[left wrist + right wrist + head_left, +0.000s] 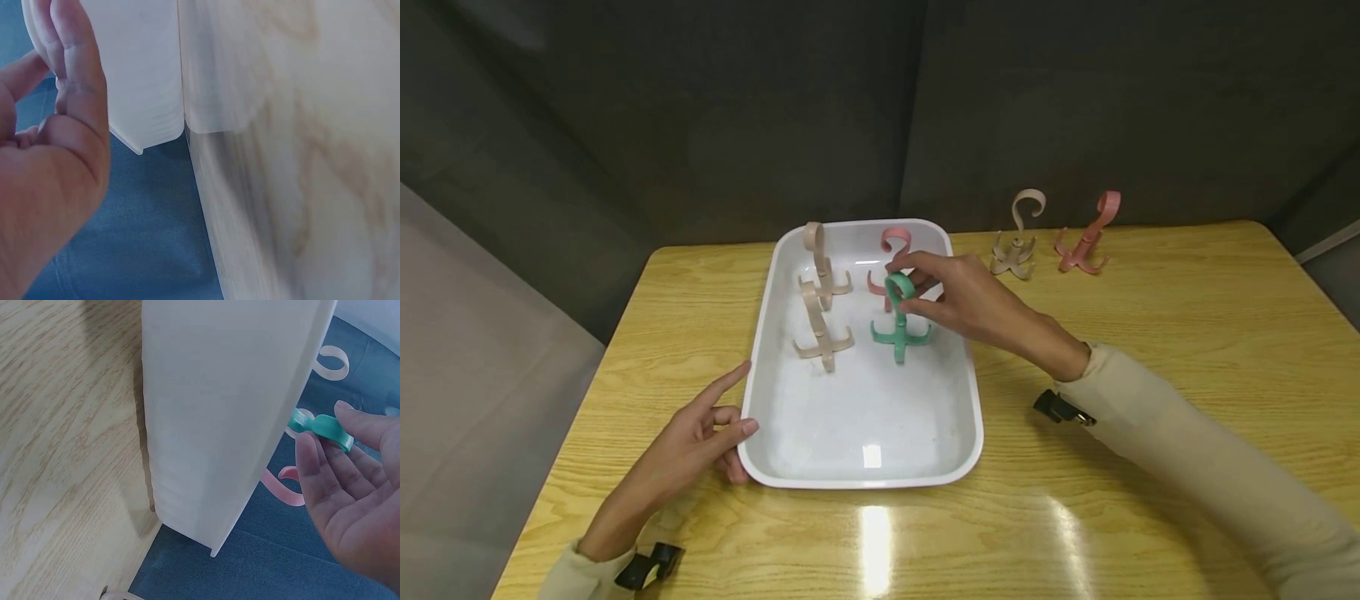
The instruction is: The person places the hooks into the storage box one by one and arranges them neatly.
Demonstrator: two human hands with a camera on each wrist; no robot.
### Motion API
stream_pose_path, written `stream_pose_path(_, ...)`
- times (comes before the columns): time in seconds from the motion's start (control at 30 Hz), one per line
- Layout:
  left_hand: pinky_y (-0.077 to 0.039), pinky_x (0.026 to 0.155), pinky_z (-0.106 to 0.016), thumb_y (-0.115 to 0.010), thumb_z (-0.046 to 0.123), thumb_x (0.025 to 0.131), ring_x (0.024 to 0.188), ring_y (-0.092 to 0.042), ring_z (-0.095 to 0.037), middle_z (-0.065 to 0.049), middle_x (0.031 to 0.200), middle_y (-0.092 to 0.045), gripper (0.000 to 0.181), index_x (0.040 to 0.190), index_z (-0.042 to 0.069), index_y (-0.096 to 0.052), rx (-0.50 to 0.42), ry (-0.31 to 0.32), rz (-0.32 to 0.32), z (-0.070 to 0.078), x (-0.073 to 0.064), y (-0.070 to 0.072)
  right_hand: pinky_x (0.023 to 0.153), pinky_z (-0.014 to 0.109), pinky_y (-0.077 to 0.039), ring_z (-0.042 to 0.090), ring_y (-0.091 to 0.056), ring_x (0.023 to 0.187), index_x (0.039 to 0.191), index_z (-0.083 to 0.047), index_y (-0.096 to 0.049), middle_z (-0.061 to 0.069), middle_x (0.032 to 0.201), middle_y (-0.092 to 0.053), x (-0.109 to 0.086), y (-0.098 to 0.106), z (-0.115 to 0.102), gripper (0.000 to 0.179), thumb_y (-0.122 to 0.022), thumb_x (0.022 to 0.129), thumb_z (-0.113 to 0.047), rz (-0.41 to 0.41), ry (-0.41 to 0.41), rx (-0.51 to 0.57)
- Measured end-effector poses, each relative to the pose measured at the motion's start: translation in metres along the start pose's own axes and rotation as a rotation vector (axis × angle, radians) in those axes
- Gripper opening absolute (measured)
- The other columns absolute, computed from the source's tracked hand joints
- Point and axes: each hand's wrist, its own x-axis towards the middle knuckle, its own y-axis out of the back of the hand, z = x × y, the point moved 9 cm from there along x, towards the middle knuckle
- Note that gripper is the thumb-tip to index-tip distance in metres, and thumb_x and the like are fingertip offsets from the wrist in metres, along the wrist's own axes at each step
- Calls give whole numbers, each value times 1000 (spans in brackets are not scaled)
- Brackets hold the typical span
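My right hand (pixel 973 296) pinches the curled top of a green multi-prong hook hanger (pixel 900 336) between thumb and fingers. Its prongs are over the right half of the white tray (pixel 857 433); whether they touch the tray floor I cannot tell. In the right wrist view the green hook (pixel 334 430) shows above the tray wall. Partly behind the right hand is a pink hook hanger (pixel 895 239). At the tray's left rim, my left hand (pixel 688 437) holds the edge with its thumb over the rim and index finger extended.
Two beige hook hangers stand in the tray's left half, a rear one (pixel 825 279) and a front one (pixel 823 340). Beyond the tray, at the table's back right, stand another beige hanger (pixel 1015 254) and a pink one (pixel 1084 250). A dark curtain (pixel 775 125) hangs behind the wooden table (pixel 1150 333).
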Motion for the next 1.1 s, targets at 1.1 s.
stream_pose_path(1.1, -64, 57, -45, -57, 6, 108, 59, -71, -27, -22, 83, -62, 74, 168, 7, -13, 15, 5, 2, 1, 0, 2, 88, 45, -62, 28, -73, 104, 139, 1, -60, 16, 121, -72, -13, 15, 11, 58, -86, 87, -9, -8, -106, -28)
